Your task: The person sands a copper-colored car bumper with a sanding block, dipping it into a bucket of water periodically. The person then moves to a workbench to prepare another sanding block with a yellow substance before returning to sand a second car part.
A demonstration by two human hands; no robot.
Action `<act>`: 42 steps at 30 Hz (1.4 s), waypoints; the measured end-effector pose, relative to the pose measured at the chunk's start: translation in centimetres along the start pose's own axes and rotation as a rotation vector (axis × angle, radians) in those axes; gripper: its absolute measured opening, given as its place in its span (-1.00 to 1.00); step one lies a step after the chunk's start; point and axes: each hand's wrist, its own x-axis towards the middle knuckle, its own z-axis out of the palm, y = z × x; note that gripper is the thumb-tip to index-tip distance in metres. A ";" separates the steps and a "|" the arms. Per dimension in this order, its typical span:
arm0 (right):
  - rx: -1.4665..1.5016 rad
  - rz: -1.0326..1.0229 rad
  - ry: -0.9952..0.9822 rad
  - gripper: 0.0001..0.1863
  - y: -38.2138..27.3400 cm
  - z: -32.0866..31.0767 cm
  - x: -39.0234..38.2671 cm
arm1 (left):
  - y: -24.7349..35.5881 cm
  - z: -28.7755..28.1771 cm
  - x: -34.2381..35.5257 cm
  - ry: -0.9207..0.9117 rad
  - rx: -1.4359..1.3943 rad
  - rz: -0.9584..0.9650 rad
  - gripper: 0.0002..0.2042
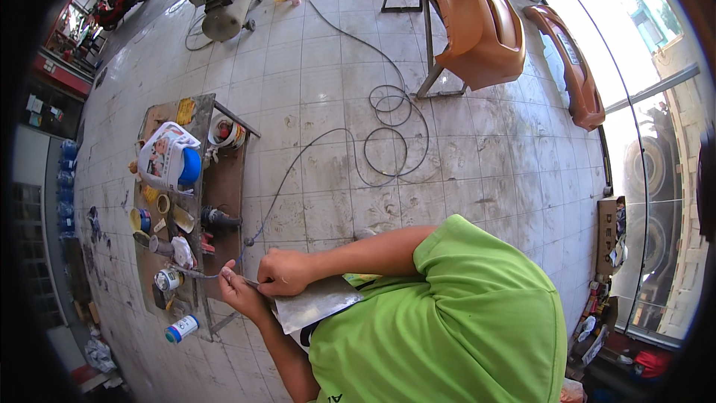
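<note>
My right hand is closed in a fist over one end of a flat grey sheet, and whatever its fingers hold is hidden. My left hand is just left of it, thumb raised, with its fingers curled at the sheet's far left edge. The sheet slants across my left forearm toward my green shirt, its surface smeared with pale marks. Left of my hands stands a worn worktable. Near its closest end are a white can and a crumpled white cloth or paper.
A blue-and-white can lies near the table's close end. A dark hose coils across the tiled floor. Farther off are an air compressor, an orange car bumper on a stand, and another bumper by the right wall.
</note>
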 end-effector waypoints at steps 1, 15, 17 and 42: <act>0.015 0.035 -0.015 -0.68 0.2 0.6 -0.1 | -0.3 -0.7 -0.2 -0.014 0.006 -0.028 -0.69; 0.024 0.353 -0.088 -0.64 6.9 4.3 12.4 | -9.8 -17.5 0.9 -0.164 0.381 0.112 -0.24; -0.033 0.345 -0.195 -0.65 8.5 8.5 14.9 | -4.7 -15.8 3.3 -0.394 0.381 0.238 0.20; -0.097 0.086 -0.527 -0.46 4.7 32.4 35.6 | -19.4 -29.6 16.3 0.841 -0.579 -0.580 -0.38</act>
